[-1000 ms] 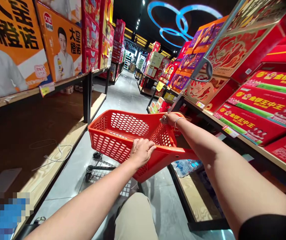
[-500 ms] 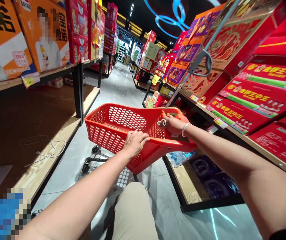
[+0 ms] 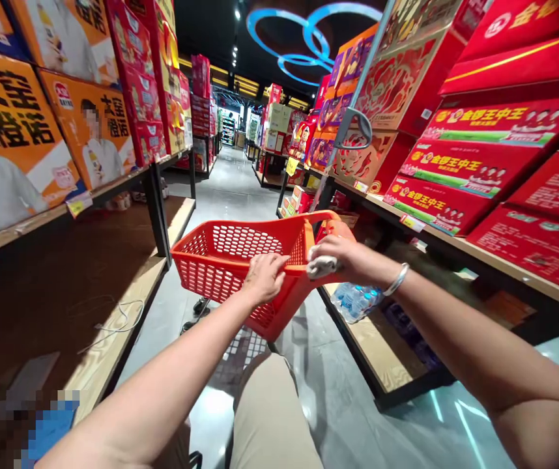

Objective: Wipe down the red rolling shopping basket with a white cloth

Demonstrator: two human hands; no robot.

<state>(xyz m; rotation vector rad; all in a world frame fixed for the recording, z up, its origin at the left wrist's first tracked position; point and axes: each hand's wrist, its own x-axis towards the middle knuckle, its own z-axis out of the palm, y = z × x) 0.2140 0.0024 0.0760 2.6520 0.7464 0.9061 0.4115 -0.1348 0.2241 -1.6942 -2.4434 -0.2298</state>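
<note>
A red plastic shopping cart (image 3: 221, 273) with perforated walls stands in front of me, turned at an angle across the aisle. My left hand (image 3: 264, 279) is closed over its near rim, fingers curled across the top edge. Close beside it, my right hand (image 3: 342, 257) is at the cart's handle end and grips a small crumpled grey-white cloth (image 3: 322, 266). The fingers of that hand are bent, and part of the cloth is hidden by them. Beyond the right hand the red handle section (image 3: 341, 228) of the cart shows.
Orange cartons (image 3: 6, 130) are stacked on the left shelf. Red boxes (image 3: 450, 163) fill the right shelf (image 3: 504, 270), with a metal post (image 3: 358, 85) rising at its side. Wrapped bottles (image 3: 356, 301) sit low on the right. A tiled aisle (image 3: 233, 176) runs ahead between shelves.
My right hand has drawn back from the handle area toward me, bringing the cloth nearer my left hand. The left hand stays on the rim. The view has levelled.
</note>
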